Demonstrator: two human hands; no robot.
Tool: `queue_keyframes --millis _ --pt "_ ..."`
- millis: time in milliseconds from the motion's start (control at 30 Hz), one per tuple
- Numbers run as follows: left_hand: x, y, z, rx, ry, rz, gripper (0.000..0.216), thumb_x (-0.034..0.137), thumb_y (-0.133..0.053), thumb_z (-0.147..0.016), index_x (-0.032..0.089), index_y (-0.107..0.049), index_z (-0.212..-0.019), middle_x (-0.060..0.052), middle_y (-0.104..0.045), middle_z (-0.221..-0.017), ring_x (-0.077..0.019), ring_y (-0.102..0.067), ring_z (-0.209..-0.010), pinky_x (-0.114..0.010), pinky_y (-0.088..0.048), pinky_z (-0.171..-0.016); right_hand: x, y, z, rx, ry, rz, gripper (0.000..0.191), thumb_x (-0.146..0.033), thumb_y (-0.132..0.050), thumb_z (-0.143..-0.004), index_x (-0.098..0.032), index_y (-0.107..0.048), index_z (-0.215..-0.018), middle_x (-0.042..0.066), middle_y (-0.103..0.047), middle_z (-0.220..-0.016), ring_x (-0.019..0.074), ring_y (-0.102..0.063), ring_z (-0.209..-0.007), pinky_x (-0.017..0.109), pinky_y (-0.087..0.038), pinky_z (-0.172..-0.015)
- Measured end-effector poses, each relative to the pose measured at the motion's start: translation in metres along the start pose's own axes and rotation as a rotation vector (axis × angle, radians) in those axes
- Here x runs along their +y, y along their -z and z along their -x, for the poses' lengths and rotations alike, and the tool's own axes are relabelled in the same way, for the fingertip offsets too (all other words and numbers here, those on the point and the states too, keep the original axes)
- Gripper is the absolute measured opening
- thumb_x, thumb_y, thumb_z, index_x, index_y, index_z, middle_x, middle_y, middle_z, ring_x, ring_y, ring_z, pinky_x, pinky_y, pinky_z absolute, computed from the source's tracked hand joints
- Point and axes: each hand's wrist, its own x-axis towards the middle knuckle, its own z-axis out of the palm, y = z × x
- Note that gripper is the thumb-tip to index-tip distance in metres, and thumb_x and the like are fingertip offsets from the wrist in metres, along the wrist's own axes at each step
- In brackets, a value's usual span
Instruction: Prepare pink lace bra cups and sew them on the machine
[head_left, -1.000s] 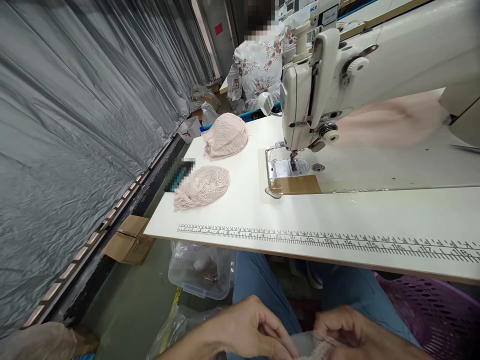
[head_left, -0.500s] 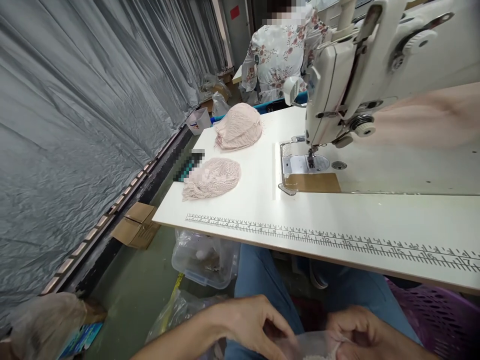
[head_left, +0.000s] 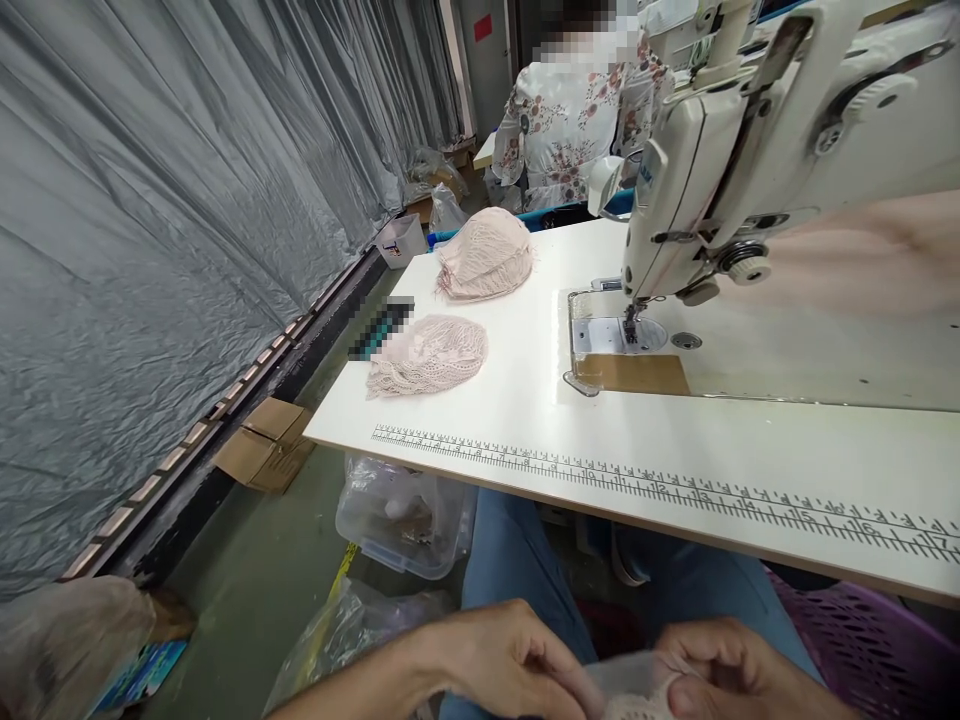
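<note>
Lace (head_left: 634,708) was pinched between both my hands down in my lap, at six o'clock from the sewing machine (head_left: 720,190) and well below the table edge (head_left: 675,515). My left hand (head_left: 510,665) had its fingers curled shut on the clear plastic bag (head_left: 622,675) around it; my right hand (head_left: 731,675) gripped the same bundle from the other side. Most of the piece ran off the bottom of my view — that was the risk I saw. Working half-blind, I judged I could snag the open weave on a fingernail, or let the slick bag slip and drop toward the floor. Two finished-looking pink lace pieces (head_left: 427,355) (head_left: 486,255) lay at ten o'clock on the table, well apart from my hands.
</note>
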Motion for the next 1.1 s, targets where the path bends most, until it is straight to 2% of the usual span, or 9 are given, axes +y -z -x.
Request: queue_keyframes --millis 100,200,300,400,467,567,700,867,1100 --pt "0.002 -0.01 -0.005 0.138 0.053 -0.003 0.054 0.048 -0.09 -0.051 0.015 -0.08 -0.093 0.001 -0.072 -0.077 -0.0152 -0.064 -0.075 -0.019 -0.046 -0.067 -0.004 0.0 0.001 0.017 -0.004 0.007 0.05 -0.068 -0.067 -0.077 -0.019 -0.061 -0.074 -0.003 -0.045 -0.064 0.0123 -0.038 -0.061 0.026 -0.027 -0.055" --pt "0.003 -0.015 -0.008 0.194 0.055 0.033 0.037 0.041 -0.085 -0.063 0.018 -0.08 -0.092 0.002 -0.071 -0.072 -0.0135 -0.063 -0.069 -0.02 -0.046 -0.065 -0.007 0.003 0.004 0.014 -0.008 0.004 0.05 -0.068 -0.069 -0.076 -0.018 -0.061 -0.073 -0.004 -0.045 -0.063 0.0114 -0.037 -0.06 0.026 -0.026 -0.056" --pt "0.004 -0.012 -0.008 0.096 0.018 0.072 0.044 0.046 -0.082 -0.065 0.016 -0.079 -0.097 -0.003 -0.075 -0.082 -0.0184 -0.068 -0.078 -0.024 -0.052 -0.076 -0.014 0.004 0.009 -0.03 -0.021 -0.01 0.051 -0.068 -0.071 -0.075 -0.017 -0.064 -0.072 -0.004 -0.045 -0.063 0.0103 -0.037 -0.06 0.025 -0.026 -0.056" --pt "0.004 -0.006 -0.008 0.001 0.031 0.127 0.066 0.063 -0.083 -0.054 0.014 -0.079 -0.097 -0.006 -0.075 -0.085 -0.0237 -0.07 -0.087 -0.03 -0.055 -0.083 -0.024 0.0 0.009 -0.106 -0.038 -0.023 0.052 -0.068 -0.073 -0.071 -0.016 -0.068 -0.073 -0.004 -0.048 -0.063 0.01 -0.039 -0.06 0.023 -0.028 -0.056" --pt "0.004 -0.004 -0.01 -0.038 0.038 0.116 0.071 0.068 -0.082 -0.05 0.015 -0.079 -0.098 -0.006 -0.075 -0.087 -0.0247 -0.071 -0.091 -0.031 -0.056 -0.086 -0.028 -0.006 0.005 -0.142 -0.057 -0.02 0.054 -0.068 -0.078 -0.065 -0.016 -0.071 -0.076 -0.003 -0.051 -0.064 0.0103 -0.042 -0.061 0.023 -0.031 -0.057" --pt "0.006 -0.001 -0.011 -0.06 0.003 0.031 0.072 0.071 -0.08 -0.053 0.018 -0.078 -0.101 -0.005 -0.076 -0.093 -0.0237 -0.07 -0.096 -0.026 -0.055 -0.086 -0.029 -0.013 -0.004 -0.119 -0.065 0.014 0.052 -0.064 -0.084 -0.059 -0.014 -0.071 -0.071 -0.003 -0.051 -0.059 0.009 -0.04 -0.057 0.021 -0.028 -0.052" --pt "0.003 0.007 -0.009 -0.122 -0.038 0.045 0.087 0.08 -0.074 -0.051 0.016 -0.074 -0.111 -0.005 -0.075 -0.099 -0.0237 -0.07 -0.097 -0.027 -0.055 -0.088 -0.027 -0.01 -0.008 -0.064 -0.045 0.055 0.047 -0.058 -0.083 -0.065 -0.015 -0.064 -0.062 -0.005 -0.048 -0.056 0.0088 -0.037 -0.057 0.022 -0.023 -0.051" --pt "-0.007 0.017 -0.006 -0.168 0.006 0.149 0.086 0.074 -0.078 -0.055 0.012 -0.072 -0.115 -0.005 -0.074 -0.094 -0.023 -0.069 -0.098 -0.029 -0.051 -0.096 -0.026 0.002 -0.001 -0.049 -0.043 0.048 0.049 -0.063 -0.078 -0.069 -0.018 -0.059 -0.066 -0.004 -0.05 -0.065 0.0112 -0.041 -0.064 0.023 -0.027 -0.056" --pt "-0.01 0.017 -0.011 -0.188 -0.003 0.202 0.084 0.074 -0.079 -0.053 0.014 -0.074 -0.111 -0.006 -0.073 -0.094 -0.0257 -0.068 -0.102 -0.034 -0.047 -0.101 -0.01 0.011 -0.003 -0.064 -0.055 0.091 0.055 -0.071 -0.071 -0.07 -0.02 -0.049 -0.063 -0.006 -0.037 -0.057 0.0096 -0.029 -0.055 0.025 -0.018 -0.049"
